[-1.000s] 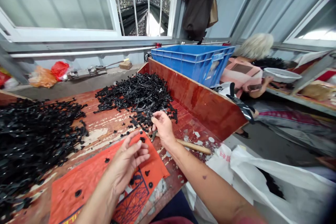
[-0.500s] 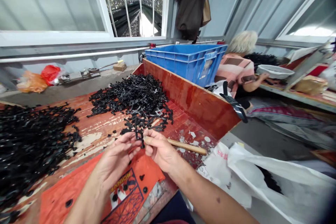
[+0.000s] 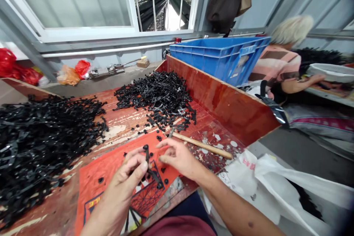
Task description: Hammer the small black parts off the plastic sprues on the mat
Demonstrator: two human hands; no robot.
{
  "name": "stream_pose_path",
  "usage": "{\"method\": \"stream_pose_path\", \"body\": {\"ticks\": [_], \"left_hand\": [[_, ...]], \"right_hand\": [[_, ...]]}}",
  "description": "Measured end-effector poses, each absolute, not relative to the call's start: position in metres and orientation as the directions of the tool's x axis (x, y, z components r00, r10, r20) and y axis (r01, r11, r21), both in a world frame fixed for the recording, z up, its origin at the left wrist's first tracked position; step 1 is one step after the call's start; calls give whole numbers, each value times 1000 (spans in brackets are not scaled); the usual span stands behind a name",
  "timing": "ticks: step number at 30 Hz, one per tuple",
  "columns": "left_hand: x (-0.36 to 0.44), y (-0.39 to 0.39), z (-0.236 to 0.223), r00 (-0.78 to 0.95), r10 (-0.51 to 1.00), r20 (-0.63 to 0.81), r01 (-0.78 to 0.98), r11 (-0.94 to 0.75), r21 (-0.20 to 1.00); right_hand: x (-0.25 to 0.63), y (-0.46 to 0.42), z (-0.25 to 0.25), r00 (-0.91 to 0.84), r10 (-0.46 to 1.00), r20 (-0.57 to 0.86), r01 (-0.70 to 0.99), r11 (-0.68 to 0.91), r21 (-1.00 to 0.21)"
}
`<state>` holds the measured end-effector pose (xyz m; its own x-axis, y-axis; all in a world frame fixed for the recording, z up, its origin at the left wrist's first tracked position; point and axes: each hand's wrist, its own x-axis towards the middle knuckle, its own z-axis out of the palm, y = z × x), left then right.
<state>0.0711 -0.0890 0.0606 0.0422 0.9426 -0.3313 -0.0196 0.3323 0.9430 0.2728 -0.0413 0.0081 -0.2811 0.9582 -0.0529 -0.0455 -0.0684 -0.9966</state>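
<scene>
My left hand grips a thin black plastic piece with rounded knobs at its ends, between thumb and fingers. Just right of it is my right hand, fingers curled but apart, with nothing visible in them. Both hands are above an orange printed cloth or bag, on which several small black bits are scattered. Beyond my right hand lies a hammer with a wooden handle, its head near the heap of black plastic pieces.
A larger heap of black pieces covers the left of the worn red tabletop. A red board edges the right side, with a blue crate behind it. White sacks lie at right. A co-worker sits beyond the crate.
The view has swung left. My right hand has let go of the black piece and drawn away from it. My left fingers, spread before, are now closed on it.
</scene>
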Motion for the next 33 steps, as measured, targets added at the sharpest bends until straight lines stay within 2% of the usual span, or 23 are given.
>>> {"method": "stream_pose_path", "body": {"ticks": [2,3,5,7,8,10,12,13,16,18,19,21,25,27,29,31,32,33], "left_hand": [[59,-92,58,27,956,-293,62,291,955],[53,-94,57,38,956,-291,82,287,954],[48,-99,55,79,947,-312,74,307,949],[51,-106,53,144,918,-370,4,373,928],[54,-110,52,197,891,-408,-41,423,905],[61,-116,51,317,829,-461,-112,516,850],[63,-121,51,365,818,-445,-112,513,851],[61,-124,51,336,846,-414,-86,466,881],[47,-134,52,150,931,-332,12,334,942],[36,-141,49,106,927,-360,7,361,933],[32,-144,47,111,918,-381,2,384,923],[29,-148,43,136,914,-381,40,380,924],[31,-146,38,102,967,-232,226,204,952],[24,-144,38,42,978,-202,256,185,949],[7,-143,38,-39,972,-231,213,234,949],[-19,-144,38,-134,947,-290,129,307,943],[-33,-144,37,-185,928,-325,88,345,934],[-47,-144,36,-217,902,-375,37,391,920]], "right_hand": [[292,-41,11,-112,988,105,262,131,-956],[301,-41,14,-88,981,171,379,192,-905],[312,-47,24,-56,953,298,532,281,-798],[309,-57,40,-195,882,429,522,464,-716],[303,-63,48,-337,823,457,466,567,-679],[288,-73,60,-598,700,390,328,658,-678],[275,-80,64,-692,654,304,248,611,-752],[271,-82,63,-686,680,259,249,554,-794],[268,-88,50,-570,819,70,327,305,-895],[266,-92,41,-532,846,-32,348,184,-919],[264,-95,38,-530,847,-45,355,174,-918],[256,-103,34,-539,842,7,390,257,-884],[230,-117,33,-587,798,135,446,458,-769],[227,-118,33,-662,745,89,412,460,-786],[238,-108,32,-685,728,17,391,387,-835],[266,-87,28,-560,829,7,458,316,-831],[284,-74,24,-417,906,71,567,320,-759],[305,-61,19,-280,947,158,708,314,-632]]}}
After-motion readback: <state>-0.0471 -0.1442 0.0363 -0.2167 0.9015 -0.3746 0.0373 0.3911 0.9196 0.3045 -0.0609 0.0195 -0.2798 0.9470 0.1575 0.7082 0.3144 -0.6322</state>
